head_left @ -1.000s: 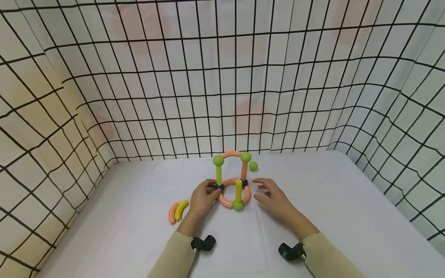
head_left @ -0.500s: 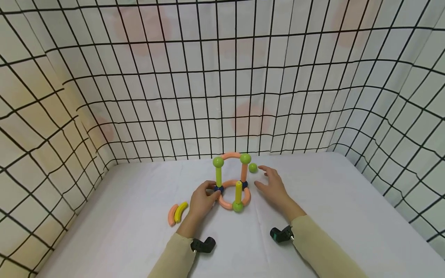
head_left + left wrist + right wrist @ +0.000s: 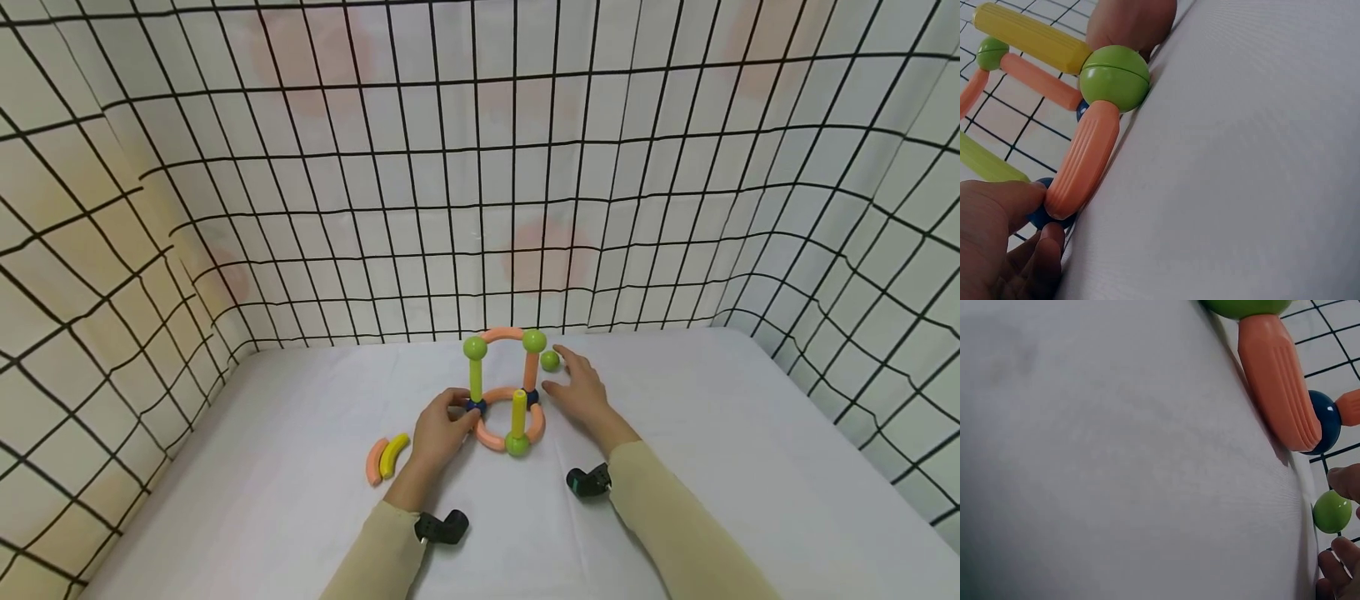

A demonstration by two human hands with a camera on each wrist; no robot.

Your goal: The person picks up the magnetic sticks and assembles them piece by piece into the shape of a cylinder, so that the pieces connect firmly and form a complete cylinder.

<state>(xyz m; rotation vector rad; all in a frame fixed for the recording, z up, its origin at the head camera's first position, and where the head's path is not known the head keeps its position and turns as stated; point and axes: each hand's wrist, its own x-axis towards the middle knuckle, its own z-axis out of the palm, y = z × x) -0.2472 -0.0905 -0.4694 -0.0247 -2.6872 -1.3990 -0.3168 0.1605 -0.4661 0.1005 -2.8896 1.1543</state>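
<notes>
A magnetic rod-and-ball frame stands mid-table, with a ring of curved orange rods (image 3: 1279,381) at its base. My left hand (image 3: 438,429) pinches the dark blue ball (image 3: 1038,217) at the ring's left between thumb and fingers. From that ball rises a light green rod (image 3: 476,381) with a green ball (image 3: 476,348) on top. A yellow rod (image 3: 519,414) stands on the front green ball (image 3: 1115,78). My right hand (image 3: 587,396) is beside a loose green ball (image 3: 1332,511) behind the frame's right side, thumb and fingers apart on either side of it.
A curved orange rod (image 3: 377,462) and a curved yellow rod (image 3: 393,456) lie side by side left of my left forearm. The white table (image 3: 750,467) is bordered at the back and sides by a black grid (image 3: 480,208) over pale cloth.
My right hand has moved forward from beside the frame to the loose green ball. The left hand keeps its hold on the blue ball, and the frame stays in place.
</notes>
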